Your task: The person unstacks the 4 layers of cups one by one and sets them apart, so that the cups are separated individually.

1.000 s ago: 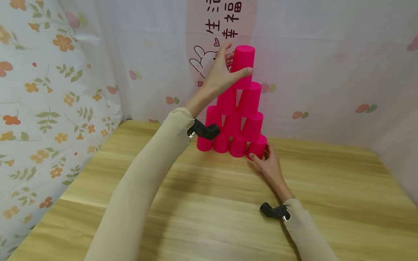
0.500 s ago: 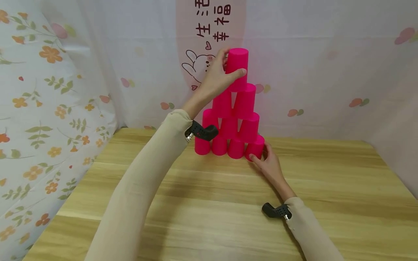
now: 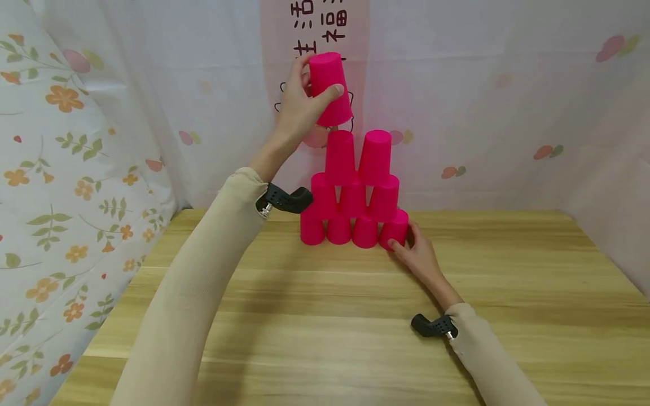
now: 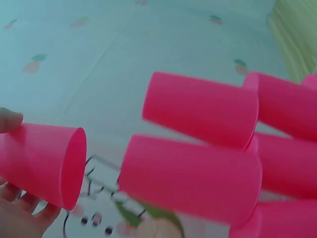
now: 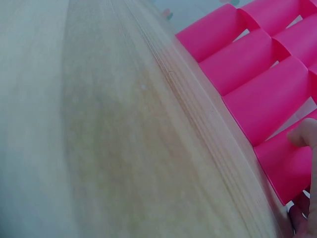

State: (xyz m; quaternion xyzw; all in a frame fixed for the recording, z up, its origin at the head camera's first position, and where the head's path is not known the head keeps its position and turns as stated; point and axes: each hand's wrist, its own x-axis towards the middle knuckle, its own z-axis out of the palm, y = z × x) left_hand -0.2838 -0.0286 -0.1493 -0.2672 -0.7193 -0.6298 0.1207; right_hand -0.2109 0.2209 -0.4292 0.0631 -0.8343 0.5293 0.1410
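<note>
A pyramid of upturned pink cups [image 3: 355, 194] stands at the back of the wooden table [image 3: 355, 316], with two cups in its top row. My left hand [image 3: 299, 107] grips one more pink cup [image 3: 330, 87] in the air, up and to the left of that top row; the left wrist view shows this held cup [image 4: 42, 163] beside the pyramid's top cups [image 4: 198, 144]. My right hand [image 3: 413, 251] rests on the table with thumb and fingers around the bottom right cup [image 3: 395, 228], seen again as the bottom right cup [image 5: 287, 161] in the right wrist view.
Floral fabric walls enclose the table on the left, back and right. A panel with writing and a rabbit drawing [image 3: 315, 34] hangs just behind the pyramid. Bare wood stretches in front of the cups.
My left hand has lifted the top cup off the pyramid and carried it up and to the left. The right hand has stayed at the bottom right cup.
</note>
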